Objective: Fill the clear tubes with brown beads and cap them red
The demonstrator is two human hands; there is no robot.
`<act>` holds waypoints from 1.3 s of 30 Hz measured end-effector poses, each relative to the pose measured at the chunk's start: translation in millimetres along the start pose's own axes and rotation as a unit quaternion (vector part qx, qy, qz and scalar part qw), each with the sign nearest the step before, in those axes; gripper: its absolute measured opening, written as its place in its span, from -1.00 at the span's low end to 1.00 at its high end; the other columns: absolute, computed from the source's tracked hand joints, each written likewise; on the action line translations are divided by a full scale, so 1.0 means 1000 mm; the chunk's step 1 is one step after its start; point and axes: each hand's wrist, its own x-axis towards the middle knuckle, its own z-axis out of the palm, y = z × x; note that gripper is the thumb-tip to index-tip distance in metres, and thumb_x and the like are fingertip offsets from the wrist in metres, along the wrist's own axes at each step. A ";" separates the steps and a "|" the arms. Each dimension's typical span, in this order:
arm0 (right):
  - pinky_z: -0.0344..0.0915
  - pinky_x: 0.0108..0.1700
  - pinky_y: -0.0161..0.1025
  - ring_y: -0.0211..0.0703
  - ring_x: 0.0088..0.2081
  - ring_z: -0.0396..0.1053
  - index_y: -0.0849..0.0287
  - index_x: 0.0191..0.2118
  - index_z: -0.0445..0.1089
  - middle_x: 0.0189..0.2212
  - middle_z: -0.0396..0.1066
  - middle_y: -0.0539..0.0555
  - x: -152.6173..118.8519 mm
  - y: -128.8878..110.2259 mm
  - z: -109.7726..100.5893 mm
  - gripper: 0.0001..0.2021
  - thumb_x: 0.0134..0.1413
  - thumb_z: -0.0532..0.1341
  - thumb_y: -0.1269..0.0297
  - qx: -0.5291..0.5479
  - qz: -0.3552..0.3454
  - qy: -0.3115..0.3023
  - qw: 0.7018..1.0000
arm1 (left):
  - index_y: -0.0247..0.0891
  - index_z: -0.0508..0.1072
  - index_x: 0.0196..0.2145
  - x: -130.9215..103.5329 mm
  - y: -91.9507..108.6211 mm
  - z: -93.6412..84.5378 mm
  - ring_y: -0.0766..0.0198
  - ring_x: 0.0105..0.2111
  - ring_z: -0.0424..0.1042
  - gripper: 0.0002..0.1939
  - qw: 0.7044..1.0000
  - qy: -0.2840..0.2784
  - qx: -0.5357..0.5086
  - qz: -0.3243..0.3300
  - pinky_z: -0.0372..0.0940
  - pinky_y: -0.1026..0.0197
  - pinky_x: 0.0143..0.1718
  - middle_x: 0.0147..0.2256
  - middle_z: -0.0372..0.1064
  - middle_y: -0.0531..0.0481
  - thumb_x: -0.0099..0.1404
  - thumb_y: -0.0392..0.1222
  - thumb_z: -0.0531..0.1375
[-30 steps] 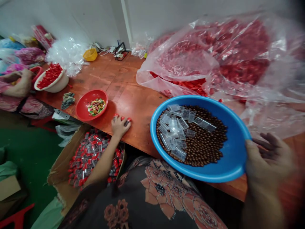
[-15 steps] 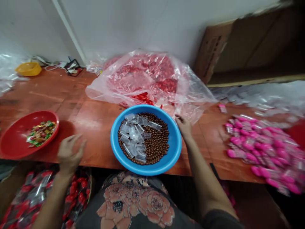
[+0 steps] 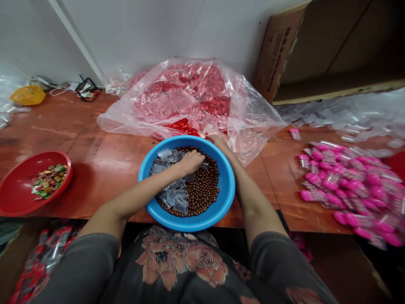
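A blue basin (image 3: 229, 185) holds brown beads (image 3: 204, 192) and a heap of small clear plastic containers (image 3: 174, 198). Over the beads, my left hand (image 3: 191, 161) is closed with its fingertips at one clear plastic container (image 3: 204, 165). Beyond the basin's far rim, my right hand (image 3: 219, 142) reaches to the front of a clear bag (image 3: 133, 120) full of red pieces (image 3: 218, 107). Its fingers point left, close to loose red pieces (image 3: 183, 126). Whether those fingers hold anything is hard to make out.
At left, a red bowl (image 3: 19, 185) holds wrapped candies (image 3: 50, 180). Pink-capped filled containers (image 3: 354, 190) are piled at right. A cardboard box (image 3: 275, 55) stands behind, and a yellow tray (image 3: 30, 95) lies back left. Red-capped containers (image 3: 47, 253) sit below the table edge.
My left hand has moved from the table beside the red bowl into the basin, onto a clear container. My right hand has gone from the basin's right side to the red pieces behind it.
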 end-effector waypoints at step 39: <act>0.34 -0.38 -0.23 -0.19 -0.48 0.39 0.15 -0.22 0.39 -0.41 0.47 0.04 -0.103 -0.059 -0.045 -0.68 0.24 0.06 0.02 0.065 0.056 0.049 0.995 | -0.32 0.51 -0.23 -0.035 -0.018 -0.009 0.23 -0.30 0.48 -0.75 0.918 -0.027 -0.365 -0.155 0.29 0.25 -0.25 -0.31 0.54 -0.06 0.10 -0.21 0.34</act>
